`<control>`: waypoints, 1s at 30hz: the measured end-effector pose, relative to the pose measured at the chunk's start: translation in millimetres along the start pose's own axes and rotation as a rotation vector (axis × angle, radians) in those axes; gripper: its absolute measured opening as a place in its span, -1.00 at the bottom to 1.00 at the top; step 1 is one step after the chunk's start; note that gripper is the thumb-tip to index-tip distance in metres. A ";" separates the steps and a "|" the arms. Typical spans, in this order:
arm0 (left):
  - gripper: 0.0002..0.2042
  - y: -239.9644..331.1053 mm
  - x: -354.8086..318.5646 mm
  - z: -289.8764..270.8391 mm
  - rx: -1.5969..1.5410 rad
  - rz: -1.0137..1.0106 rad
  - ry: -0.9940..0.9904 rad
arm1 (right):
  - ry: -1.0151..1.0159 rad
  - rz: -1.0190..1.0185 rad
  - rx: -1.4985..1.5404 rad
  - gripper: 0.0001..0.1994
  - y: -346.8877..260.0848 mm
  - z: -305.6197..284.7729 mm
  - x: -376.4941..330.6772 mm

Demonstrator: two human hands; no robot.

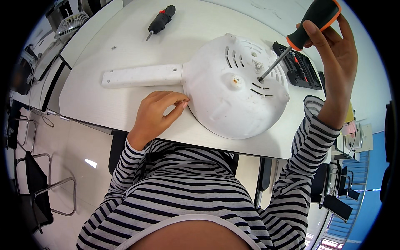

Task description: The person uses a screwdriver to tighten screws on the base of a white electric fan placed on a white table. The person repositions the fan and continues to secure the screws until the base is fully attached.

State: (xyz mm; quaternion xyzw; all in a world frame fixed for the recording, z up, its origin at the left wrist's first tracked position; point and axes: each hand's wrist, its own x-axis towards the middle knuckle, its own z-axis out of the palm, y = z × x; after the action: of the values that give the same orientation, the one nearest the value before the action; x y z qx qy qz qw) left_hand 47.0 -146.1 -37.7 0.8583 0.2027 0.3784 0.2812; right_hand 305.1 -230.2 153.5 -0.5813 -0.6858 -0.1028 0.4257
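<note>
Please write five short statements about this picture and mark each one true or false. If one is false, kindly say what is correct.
1. The right hand holds a screwdriver with a black and orange handle. True.
2. The screwdriver's shaft points away from the white appliance. False: its tip is at the slotted face of the appliance.
3. The left hand grips the black driver tool. False: that tool lies apart on the table; the left hand is at the appliance's edge.
4. A black tool case lies open to the right of the white appliance. True.
5. The sleeves are plain blue. False: they are striped, dark and light.
</note>
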 end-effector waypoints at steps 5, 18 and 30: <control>-0.93 -2.1 -0.3 -0.5 0.003 -0.005 -0.005 | -0.004 0.023 0.017 -0.45 5.2 2.3 1.3; -0.93 -6.1 0.5 -0.2 -0.008 0.009 -0.004 | 0.131 0.091 0.230 -0.46 18.7 14.2 -5.5; -0.94 11.1 2.8 3.7 0.011 0.001 -0.038 | 0.325 -0.246 -0.274 -0.36 2.3 3.5 -11.5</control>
State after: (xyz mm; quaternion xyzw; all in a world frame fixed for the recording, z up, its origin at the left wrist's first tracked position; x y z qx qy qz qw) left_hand 53.0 -154.2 -31.1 0.8670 0.1989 0.3609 0.2803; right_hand 305.1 -235.5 142.4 -0.5215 -0.6534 -0.3382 0.4321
